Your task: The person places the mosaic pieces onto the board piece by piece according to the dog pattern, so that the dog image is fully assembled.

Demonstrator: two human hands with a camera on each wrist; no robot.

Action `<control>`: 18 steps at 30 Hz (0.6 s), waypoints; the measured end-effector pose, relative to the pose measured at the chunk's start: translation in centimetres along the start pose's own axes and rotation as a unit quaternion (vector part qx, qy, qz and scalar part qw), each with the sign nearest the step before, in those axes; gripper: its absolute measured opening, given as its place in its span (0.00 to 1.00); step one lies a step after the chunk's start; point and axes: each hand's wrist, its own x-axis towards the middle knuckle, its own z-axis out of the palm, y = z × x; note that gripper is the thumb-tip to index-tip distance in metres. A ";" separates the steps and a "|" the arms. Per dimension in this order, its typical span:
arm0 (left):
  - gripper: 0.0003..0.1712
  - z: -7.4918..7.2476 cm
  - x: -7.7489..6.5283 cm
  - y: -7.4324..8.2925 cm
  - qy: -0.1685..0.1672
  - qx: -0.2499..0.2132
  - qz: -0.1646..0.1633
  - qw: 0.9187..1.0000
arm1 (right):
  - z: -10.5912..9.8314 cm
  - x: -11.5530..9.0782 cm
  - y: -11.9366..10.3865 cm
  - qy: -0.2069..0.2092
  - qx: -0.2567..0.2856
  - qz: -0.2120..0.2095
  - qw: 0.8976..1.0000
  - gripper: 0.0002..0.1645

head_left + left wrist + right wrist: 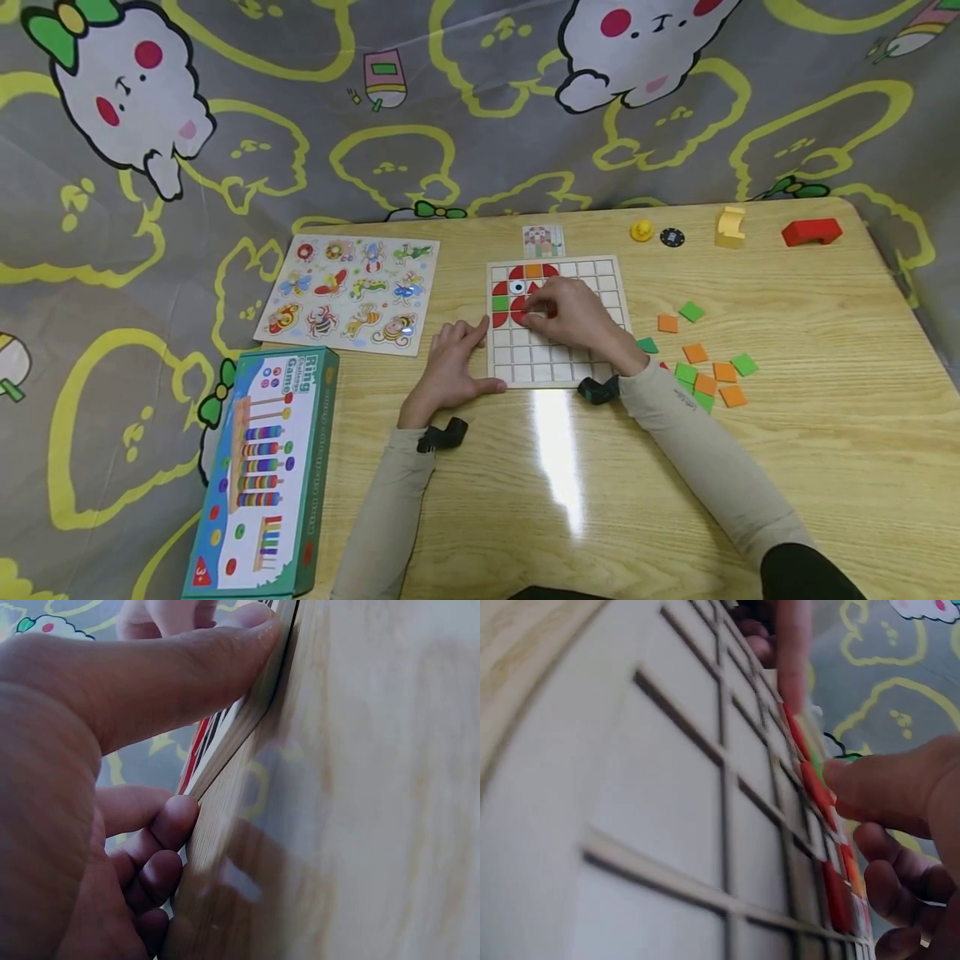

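Note:
A white gridded board (512,354) lies on the table. Red rounded tiles (500,319), a green square (500,303), an orange square (533,271) and an eye tile (517,287) sit in its upper-left cells. My left hand (452,367) spans the near-left corner, thumb along the near edge and fingers by the left edge. The left wrist view shows that thumb (180,675) against the board's side. Over the red tiles, my right hand (573,312) holds curled fingertips on a red tile (817,791), partly covered.
Loose green and orange squares (705,384) lie right of the board. Behind it sits a small pattern card (543,241). A yellow duck (642,231), black disc (672,237), yellow block (730,227) and red block (812,232) stand back right. At left are an insect puzzle board (348,292) and game box (262,475).

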 end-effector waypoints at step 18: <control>0.66 0.1 -0.2 0.3 0.001 0.002 -0.006 1.000 | -10.5 -10.4 9.6 -0.017 -0.062 0.141 0.988 0.17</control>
